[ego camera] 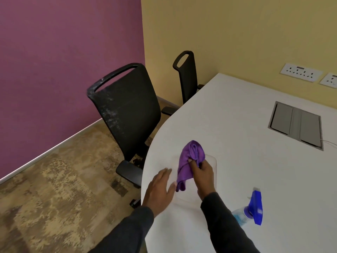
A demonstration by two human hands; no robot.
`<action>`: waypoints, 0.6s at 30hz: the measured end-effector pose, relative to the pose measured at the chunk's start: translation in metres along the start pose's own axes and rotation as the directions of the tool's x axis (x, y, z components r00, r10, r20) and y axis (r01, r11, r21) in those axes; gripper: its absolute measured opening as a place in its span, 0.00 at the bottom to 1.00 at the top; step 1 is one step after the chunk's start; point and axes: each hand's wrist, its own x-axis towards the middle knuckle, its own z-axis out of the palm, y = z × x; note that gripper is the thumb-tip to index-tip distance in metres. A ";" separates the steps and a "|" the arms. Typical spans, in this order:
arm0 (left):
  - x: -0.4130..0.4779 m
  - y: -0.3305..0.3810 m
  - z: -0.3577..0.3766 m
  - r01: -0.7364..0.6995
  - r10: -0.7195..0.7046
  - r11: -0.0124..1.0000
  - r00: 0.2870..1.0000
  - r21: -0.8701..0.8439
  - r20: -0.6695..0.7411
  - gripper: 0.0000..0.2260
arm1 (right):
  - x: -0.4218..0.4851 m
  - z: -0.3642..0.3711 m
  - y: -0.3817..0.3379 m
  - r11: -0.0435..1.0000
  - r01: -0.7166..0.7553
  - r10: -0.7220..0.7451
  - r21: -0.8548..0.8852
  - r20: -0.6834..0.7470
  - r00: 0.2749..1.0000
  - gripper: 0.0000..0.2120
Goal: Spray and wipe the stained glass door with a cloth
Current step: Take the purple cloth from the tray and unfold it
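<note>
cloth (189, 161): purple, bunched | right hand (203, 177): gripping | left hand (160, 189): spread flat

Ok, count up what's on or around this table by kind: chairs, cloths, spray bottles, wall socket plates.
Chairs: 2, the near one and the far one
Cloths: 1
Spray bottles: 1
Wall socket plates: 2, and
Total: 6

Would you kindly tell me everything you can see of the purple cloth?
The purple cloth looks like soft microfibre with a stitched hem. It is bunched and folded, not spread. The right hand grips it around the middle above the white table; a rounded fold rises above the fingers and a tail hangs down by the open left hand. Whether that tail touches the thumb is unclear.
</note>
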 end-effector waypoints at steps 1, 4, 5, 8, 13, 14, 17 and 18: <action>0.002 0.006 -0.012 -0.007 0.004 0.998 0.999 -0.057 -0.043 0.25 | -0.009 -0.001 -0.011 0.999 0.021 -0.022 0.032 0.036 0.999 0.07; 0.003 0.020 -0.048 -0.052 0.030 0.980 0.993 -0.194 -0.111 0.24 | -0.036 0.003 -0.042 0.996 0.061 -0.067 0.058 0.123 0.990 0.12; 0.000 0.023 -0.060 -0.065 0.042 0.973 0.993 -0.223 -0.107 0.25 | -0.045 0.007 -0.050 0.996 0.063 -0.072 0.063 0.155 0.985 0.13; -0.015 0.022 -0.097 -0.111 0.098 0.947 0.994 -0.303 -0.057 0.25 | -0.067 0.025 -0.075 0.995 0.072 -0.087 0.075 0.218 0.972 0.13; -0.060 -0.007 -0.152 -0.070 0.078 0.886 0.997 -0.458 -0.001 0.22 | -0.103 0.074 -0.106 0.995 0.038 -0.071 0.097 0.364 0.929 0.11; -0.069 -0.016 -0.161 -0.063 0.054 0.862 0.998 -0.502 -0.033 0.17 | -0.112 0.086 -0.111 0.994 0.016 -0.060 0.110 0.410 0.910 0.11; -0.100 -0.048 -0.197 0.010 -0.107 0.713 0.990 -0.701 -0.095 0.08 | -0.136 0.124 -0.122 0.991 -0.022 -0.049 0.130 0.517 0.855 0.12; -0.112 -0.060 -0.212 0.031 -0.168 0.652 0.980 -0.757 -0.105 0.10 | -0.144 0.137 -0.126 0.992 -0.024 -0.046 0.124 0.532 0.846 0.12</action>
